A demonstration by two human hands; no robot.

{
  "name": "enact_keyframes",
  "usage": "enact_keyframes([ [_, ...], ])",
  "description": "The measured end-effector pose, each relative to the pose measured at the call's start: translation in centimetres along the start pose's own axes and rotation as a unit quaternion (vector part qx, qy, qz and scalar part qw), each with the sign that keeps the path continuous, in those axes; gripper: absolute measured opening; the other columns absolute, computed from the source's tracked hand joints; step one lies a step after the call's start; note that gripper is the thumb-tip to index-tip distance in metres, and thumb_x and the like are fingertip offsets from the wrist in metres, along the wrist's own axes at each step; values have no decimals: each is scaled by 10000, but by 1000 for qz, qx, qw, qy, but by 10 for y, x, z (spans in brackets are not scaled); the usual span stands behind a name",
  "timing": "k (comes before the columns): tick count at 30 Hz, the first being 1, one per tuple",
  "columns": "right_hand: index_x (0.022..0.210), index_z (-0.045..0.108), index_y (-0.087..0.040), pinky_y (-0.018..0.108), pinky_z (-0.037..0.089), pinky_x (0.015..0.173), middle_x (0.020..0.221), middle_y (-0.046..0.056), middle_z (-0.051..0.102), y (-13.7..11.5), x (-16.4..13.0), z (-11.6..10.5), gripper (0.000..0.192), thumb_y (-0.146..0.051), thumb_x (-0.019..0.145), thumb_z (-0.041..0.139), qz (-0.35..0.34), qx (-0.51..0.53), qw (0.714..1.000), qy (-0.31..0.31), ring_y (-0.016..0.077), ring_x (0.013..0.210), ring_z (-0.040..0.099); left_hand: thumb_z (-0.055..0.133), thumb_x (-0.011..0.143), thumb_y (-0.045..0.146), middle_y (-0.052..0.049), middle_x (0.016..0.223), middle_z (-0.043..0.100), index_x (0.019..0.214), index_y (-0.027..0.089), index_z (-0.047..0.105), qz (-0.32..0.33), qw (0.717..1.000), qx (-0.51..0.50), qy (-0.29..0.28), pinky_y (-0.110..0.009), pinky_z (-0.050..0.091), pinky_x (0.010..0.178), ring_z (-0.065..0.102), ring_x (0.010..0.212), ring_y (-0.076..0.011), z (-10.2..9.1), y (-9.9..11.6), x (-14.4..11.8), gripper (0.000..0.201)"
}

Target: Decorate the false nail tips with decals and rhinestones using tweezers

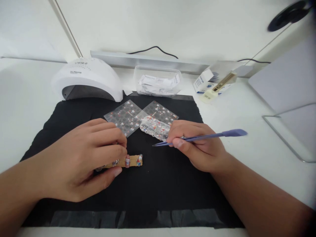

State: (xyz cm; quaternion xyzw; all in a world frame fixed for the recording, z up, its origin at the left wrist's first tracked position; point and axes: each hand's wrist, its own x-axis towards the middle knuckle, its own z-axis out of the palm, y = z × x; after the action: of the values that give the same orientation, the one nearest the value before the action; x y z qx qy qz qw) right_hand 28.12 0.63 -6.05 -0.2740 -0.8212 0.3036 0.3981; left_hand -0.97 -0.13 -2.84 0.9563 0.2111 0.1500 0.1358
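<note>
My left hand (91,158) is closed around a light-brown strip (133,160), whose right end sticks out past the fingers. Decorated false nails sit on the strip, among them a reddish one (127,161) by my fingertips and a multicoloured one (139,160) at the end; others are partly hidden under the hand. In my right hand (197,141) is a pair of purple tweezers (209,136), their tips pointing left above the black mat. Nothing visible is between the tips. Close behind the right fingers lies a clear compartment case (155,127) of small charms.
Two patterned sticker sheets (124,118) lie behind the case on the black mat (148,191). A white nail lamp (86,77) stands at back left. Farther back are a clear tub (158,82) of paper packets and a small white box (203,80). A metal stand (283,138) is at right.
</note>
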Motion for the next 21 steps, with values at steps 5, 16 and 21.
enact_keyframes([
  [5,809,669,-183,297,420,569,691,16,609,1,-4,3,203,-211,969,546,34,87,995,31,139,622,544,545,924,159,-36,966,618,992,196,639,4,1000,12,10,-365,416,775,562,828,-170,1,-2,2,122],
  [16,857,751,-241,335,452,622,667,4,644,-13,-7,36,191,-326,961,616,122,310,927,174,167,633,587,557,919,140,-31,957,631,1015,188,596,-17,997,18,70,-379,416,755,573,828,-173,4,10,7,114],
  [21,858,746,-237,323,444,651,666,-8,649,-26,-9,47,189,-318,966,613,153,317,918,184,153,661,588,589,896,143,-22,945,644,1005,198,595,-14,997,6,79,-381,418,749,580,818,-173,5,15,8,122],
])
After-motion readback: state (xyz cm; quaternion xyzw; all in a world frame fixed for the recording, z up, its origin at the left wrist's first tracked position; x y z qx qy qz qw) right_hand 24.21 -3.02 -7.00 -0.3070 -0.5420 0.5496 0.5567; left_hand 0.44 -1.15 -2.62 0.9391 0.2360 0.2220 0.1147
